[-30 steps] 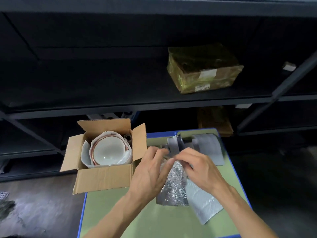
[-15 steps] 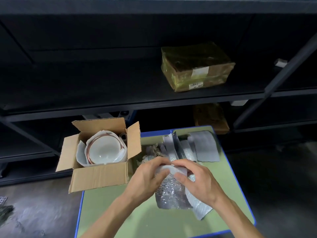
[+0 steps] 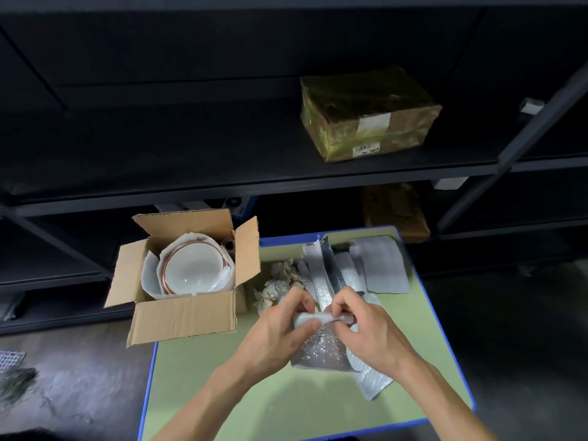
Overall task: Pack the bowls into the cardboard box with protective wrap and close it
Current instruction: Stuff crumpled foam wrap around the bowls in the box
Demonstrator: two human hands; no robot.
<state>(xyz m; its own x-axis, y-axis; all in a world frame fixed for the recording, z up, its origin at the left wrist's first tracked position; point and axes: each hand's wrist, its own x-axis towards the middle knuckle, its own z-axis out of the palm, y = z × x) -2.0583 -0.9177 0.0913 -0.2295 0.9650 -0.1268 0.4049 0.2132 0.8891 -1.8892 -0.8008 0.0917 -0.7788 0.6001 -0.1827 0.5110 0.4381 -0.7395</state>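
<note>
An open cardboard box [image 3: 184, 316] stands at the table's left edge, all flaps up. Inside it lie white bowls [image 3: 193, 269] with a copper rim, nested in white wrap. My left hand [image 3: 280, 332] and my right hand [image 3: 366, 329] both pinch the top edge of a silver bubble-wrap sheet [image 3: 321, 348], which hangs from my fingers down to the green table [image 3: 254, 402]. More silver wrap pieces [image 3: 378, 265] lie behind my hands.
Crumpled paper [image 3: 276, 284] lies beside the box. A dark metal shelf [image 3: 254, 183] runs behind the table and carries a taped parcel [image 3: 369, 116]. Another brown parcel [image 3: 394, 211] sits on the level below. The floor lies left and right of the table.
Both hands have drawn the bubble-wrap sheet toward me and lifted its top edge. The view has shifted slightly, so the box and table sit further right.
</note>
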